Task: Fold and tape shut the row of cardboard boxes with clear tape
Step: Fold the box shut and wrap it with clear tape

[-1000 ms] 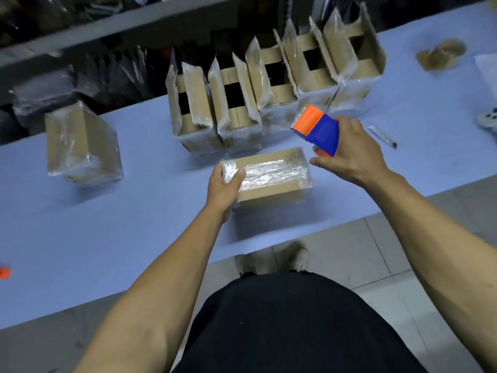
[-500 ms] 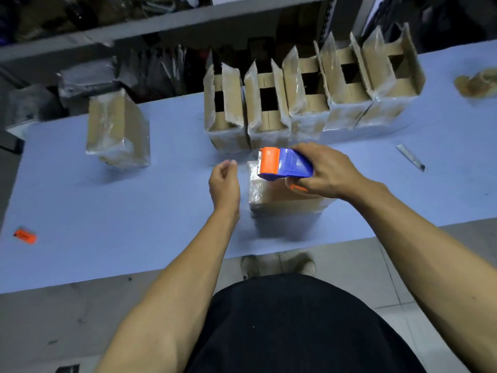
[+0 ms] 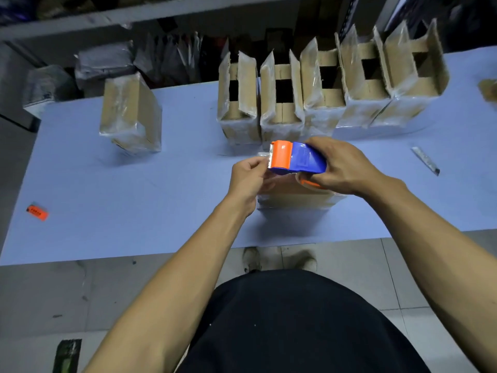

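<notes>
My right hand [image 3: 347, 168] grips a blue and orange tape dispenser [image 3: 294, 158], held just above a closed cardboard box [image 3: 295, 196] near the table's front edge. My left hand [image 3: 246, 181] has its fingers curled at the dispenser's toothed orange end, pinching at the clear tape there; the tape itself is too faint to see. Behind them stands a row of several open boxes [image 3: 330, 90] with flaps up and clear film on their sides. One sealed box [image 3: 131, 114] stands apart at the left.
The blue table [image 3: 121, 205] carries a small orange item [image 3: 37, 212] at the front left and a grey utility knife [image 3: 426, 160] at the right. A brownish tape roll [image 3: 488, 88] lies at the far right edge. Shelving with bags runs behind the table.
My left hand let go of the closed box's left end and rose to the dispenser's cutter. My right hand brought the dispenser down and left over that box.
</notes>
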The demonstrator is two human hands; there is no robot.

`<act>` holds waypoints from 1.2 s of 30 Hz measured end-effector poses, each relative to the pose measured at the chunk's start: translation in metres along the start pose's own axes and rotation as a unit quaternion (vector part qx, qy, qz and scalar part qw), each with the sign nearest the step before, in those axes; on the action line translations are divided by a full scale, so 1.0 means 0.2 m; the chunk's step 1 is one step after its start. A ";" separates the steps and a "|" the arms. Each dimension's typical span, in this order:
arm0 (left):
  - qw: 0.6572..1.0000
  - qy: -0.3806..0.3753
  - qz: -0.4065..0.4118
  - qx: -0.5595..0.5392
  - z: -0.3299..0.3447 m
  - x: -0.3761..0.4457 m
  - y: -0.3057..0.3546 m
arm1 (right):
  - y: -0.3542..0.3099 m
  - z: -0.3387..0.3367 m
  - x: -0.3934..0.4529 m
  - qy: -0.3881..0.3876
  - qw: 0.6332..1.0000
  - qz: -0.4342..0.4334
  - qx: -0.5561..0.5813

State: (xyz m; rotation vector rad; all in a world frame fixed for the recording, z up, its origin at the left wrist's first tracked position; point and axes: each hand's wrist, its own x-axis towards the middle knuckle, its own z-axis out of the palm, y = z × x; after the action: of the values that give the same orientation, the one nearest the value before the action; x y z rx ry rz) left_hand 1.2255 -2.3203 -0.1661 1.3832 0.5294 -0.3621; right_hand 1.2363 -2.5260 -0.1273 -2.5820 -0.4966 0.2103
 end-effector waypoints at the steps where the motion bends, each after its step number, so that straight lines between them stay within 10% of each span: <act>1: 0.999 0.018 0.015 0.026 0.00 0.01 0.00 | -0.01 0.01 0.01 -0.003 1.000 -0.004 -0.013; 10: 0.984 0.176 0.018 0.035 -0.20 0.13 -0.09 | 0.02 -0.06 0.01 -0.031 0.997 -0.007 -0.077; 36: 0.970 0.074 -0.211 0.101 -0.11 0.33 -0.32 | -0.01 0.02 0.01 0.005 0.991 0.027 -0.134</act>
State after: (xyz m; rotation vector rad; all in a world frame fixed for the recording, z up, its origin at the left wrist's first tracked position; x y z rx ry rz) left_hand 1.2433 -2.3042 -0.2584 1.4972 0.9359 -0.6750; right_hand 1.2374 -2.5217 -0.1292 -2.8593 -0.4796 0.1578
